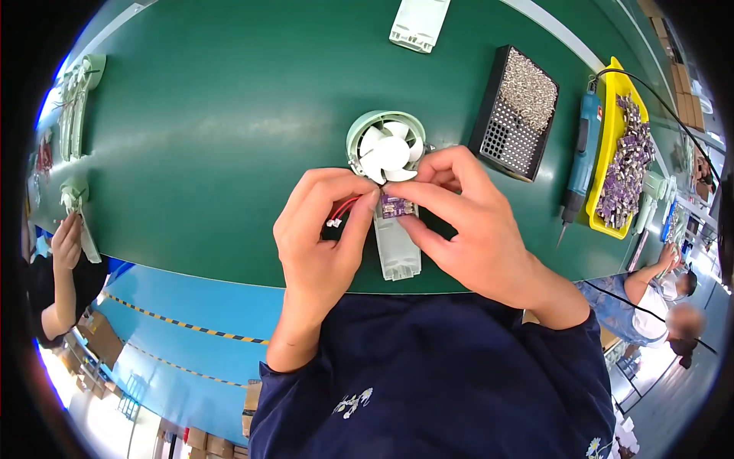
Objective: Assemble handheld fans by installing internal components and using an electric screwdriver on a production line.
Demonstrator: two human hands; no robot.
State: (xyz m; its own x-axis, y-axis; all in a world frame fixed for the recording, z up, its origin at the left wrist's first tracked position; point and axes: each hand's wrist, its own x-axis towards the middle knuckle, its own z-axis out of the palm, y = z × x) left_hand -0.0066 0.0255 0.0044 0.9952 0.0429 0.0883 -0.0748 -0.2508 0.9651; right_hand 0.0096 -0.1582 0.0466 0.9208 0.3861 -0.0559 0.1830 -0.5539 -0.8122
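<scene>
A small fan housing, pale green with a round head and white fan blades (391,153), lies on the green table close in front of me. Its pale handle shell (399,256) points toward me. At the neck sits a small purple circuit board (396,205), between my two hands. My left hand (325,222) pinches thin red wires (344,206), with a white plug hanging beside the fingers. My right hand (466,218) holds the circuit board's right edge between thumb and fingers. The fingertips of both hands meet just below the blades and partly hide the wires there.
Right of the fan are a black tray (498,145) of small metal screws, a blue electric screwdriver (585,145) and a yellow bin (600,206) of purple circuit boards. Another pale shell (419,24) lies at the far edge. Co-workers sit at left and right.
</scene>
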